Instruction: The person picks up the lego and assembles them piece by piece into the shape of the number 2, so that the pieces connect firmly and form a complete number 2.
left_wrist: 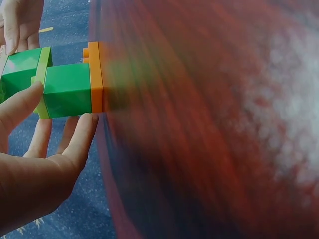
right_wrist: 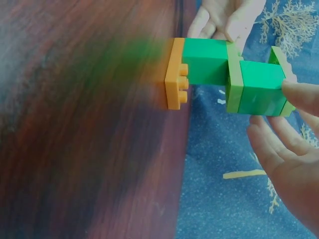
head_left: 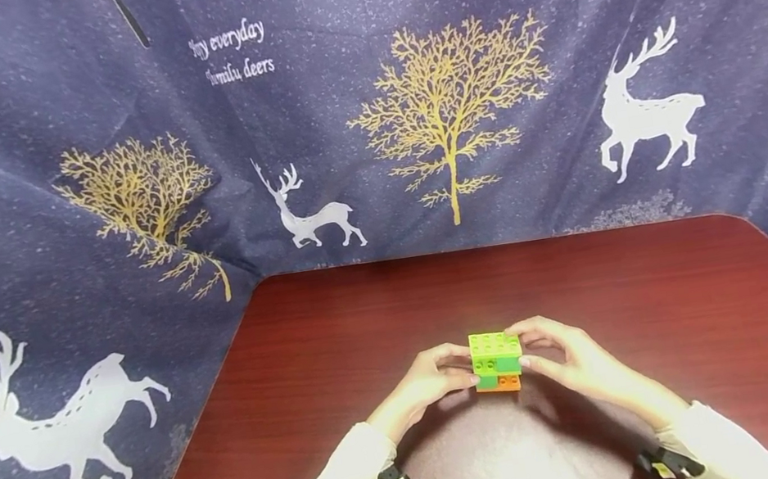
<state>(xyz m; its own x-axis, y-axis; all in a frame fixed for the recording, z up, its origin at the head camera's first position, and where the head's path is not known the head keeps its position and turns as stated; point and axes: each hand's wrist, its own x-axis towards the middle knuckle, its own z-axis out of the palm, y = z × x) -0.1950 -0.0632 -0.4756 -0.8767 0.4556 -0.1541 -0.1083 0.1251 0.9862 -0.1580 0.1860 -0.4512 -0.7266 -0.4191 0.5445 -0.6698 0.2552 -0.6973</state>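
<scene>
A stack of toy building bricks stands on the table between both hands. Its base is an orange plate, with a green brick on the left part of it. Over that comes a lime plate, then a second green brick toward the right, and a studded lime plate tops it all. My left hand grips the lower left side, thumb at the middle lime plate and fingers behind. From the right, my right hand holds the upper green brick and top plate between thumb and fingers.
The reddish-brown wooden table spreads around the stack, with a bright glare patch in front. A dark blue cloth printed with deer and trees hangs behind the table and at its sides.
</scene>
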